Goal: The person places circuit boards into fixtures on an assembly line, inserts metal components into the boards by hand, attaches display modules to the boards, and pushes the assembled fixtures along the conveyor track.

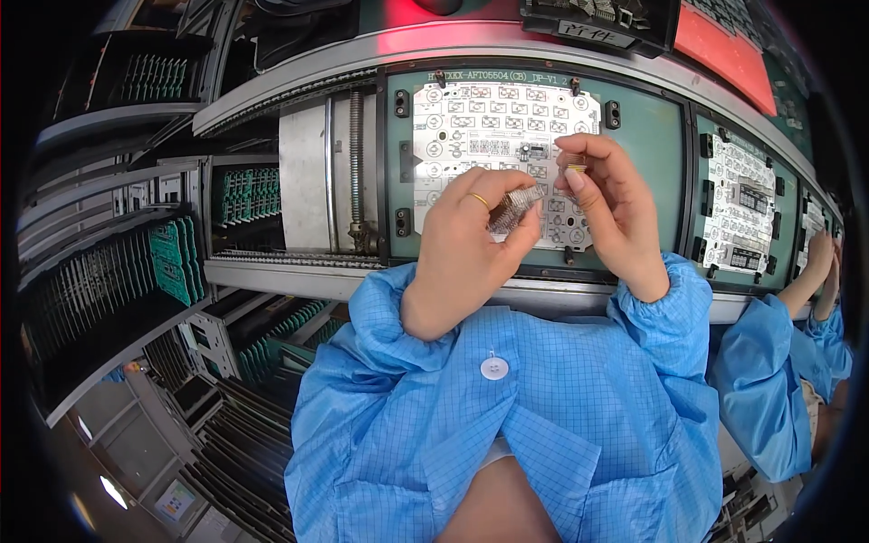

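A white printed circuit board (pixel 493 107) lies in a green carrier plate (pixel 647 104) in front of me, held by black clips along its edges. Over its lower middle, my left hand (pixel 466 244), with a ring on one finger, is closed around a bunch of small silvery components with thin pins (pixel 516 208). To the right, my right hand (pixel 625 208) pinches a small light-coloured component with a yellow band (pixel 575 166) between thumb and fingertips, just above the board. Its exact kind is too small to tell. My hands cover part of the board's lower half.
Metal conveyor rails (pixel 299 77) run in front of and behind the carrier. Further right, another white board (pixel 738 204) sits in its carrier, and a co-worker's hands (pixel 821 258) work beyond it. Racks of green boards (pixel 176 262) stand left. A black parts bin (pixel 602 27) is behind.
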{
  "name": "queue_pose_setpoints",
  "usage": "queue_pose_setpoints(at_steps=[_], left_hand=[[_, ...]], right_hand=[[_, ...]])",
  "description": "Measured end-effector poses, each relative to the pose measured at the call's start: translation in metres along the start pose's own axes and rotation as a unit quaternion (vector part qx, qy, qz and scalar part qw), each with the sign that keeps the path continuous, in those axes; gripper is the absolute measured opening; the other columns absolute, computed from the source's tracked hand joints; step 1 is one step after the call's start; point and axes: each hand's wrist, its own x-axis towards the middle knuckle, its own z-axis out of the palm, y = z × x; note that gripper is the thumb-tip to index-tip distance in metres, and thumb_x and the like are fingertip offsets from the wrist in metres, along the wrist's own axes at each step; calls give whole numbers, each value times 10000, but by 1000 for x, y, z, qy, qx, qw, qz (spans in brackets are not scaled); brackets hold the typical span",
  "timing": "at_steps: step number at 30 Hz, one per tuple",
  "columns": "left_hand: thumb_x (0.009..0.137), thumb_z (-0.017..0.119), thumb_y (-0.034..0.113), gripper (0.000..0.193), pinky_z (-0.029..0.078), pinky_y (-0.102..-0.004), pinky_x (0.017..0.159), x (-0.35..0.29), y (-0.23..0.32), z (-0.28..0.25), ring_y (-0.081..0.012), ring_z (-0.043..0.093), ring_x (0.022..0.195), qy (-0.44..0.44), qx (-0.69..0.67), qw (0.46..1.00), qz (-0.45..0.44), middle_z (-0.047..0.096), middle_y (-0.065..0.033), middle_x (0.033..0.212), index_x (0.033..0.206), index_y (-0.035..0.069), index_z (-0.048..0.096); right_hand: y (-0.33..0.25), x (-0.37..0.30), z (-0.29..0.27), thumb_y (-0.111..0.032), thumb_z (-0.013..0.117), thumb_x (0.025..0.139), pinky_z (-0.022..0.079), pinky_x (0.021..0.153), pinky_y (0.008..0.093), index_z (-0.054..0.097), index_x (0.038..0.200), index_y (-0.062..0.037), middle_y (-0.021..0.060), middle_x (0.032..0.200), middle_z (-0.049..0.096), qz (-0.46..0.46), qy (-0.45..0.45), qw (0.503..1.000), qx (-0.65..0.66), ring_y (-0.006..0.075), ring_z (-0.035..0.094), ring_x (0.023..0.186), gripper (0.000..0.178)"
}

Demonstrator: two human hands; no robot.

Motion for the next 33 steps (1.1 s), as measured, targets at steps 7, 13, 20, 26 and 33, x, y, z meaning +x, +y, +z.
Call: queue_pose_setpoints(at_steps=[7, 13, 20, 26, 33], left_hand=[[818, 770, 89, 285, 507, -372, 775, -1, -13, -6, -272, 616, 918, -21, 39, 999, 6, 649, -108, 971, 1086, 41, 685], [821, 783, 108, 350, 490, -401, 867, 6, -5, -1, -305, 583, 1010, 11, 96, 987, 126, 659, -112, 1066, 1141, 29, 666], [907, 737, 93, 287, 496, -250, 741, 3, -8, 14, -114, 618, 831, -38, -280, 951, -123, 675, -48, 921, 1152, -12, 630], [933, 715, 97, 247, 503, -238, 738, 3, -12, 12, -84, 609, 826, -41, -322, 933, -153, 672, -39, 921, 1127, -23, 621], [921, 716, 89, 227, 499, -225, 712, 3, -11, 14, -77, 598, 817, -7, -314, 940, -134, 660, -44, 914, 1092, -30, 625]], right_hand=[[-2, 6, -8, -53, 607, 994, 488, 930, 278, 598, 1238, 6, 70, 1106, 673, 95, 9, 988, 125, 127, 619, 1050, 251], [3, 6, -12, -82, 628, 988, 479, 910, 268, 596, 1245, 4, 77, 1100, 678, 100, -3, 975, 196, 125, 614, 1041, 273], [0, 4, -7, -51, 625, 986, 518, 826, 277, 578, 1262, 20, 102, 1106, 678, 92, -19, 970, 225, 132, 628, 939, 289], [2, 0, 0, 14, 597, 984, 532, 833, 291, 556, 1295, 45, 112, 1098, 674, 15, 22, 985, 170, 154, 637, 937, 316], [3, 4, 5, 84, 576, 957, 551, 888, 314, 571, 1292, 73, 137, 1219, 566, -58, 23, 995, 71, 175, 631, 1006, 335]])
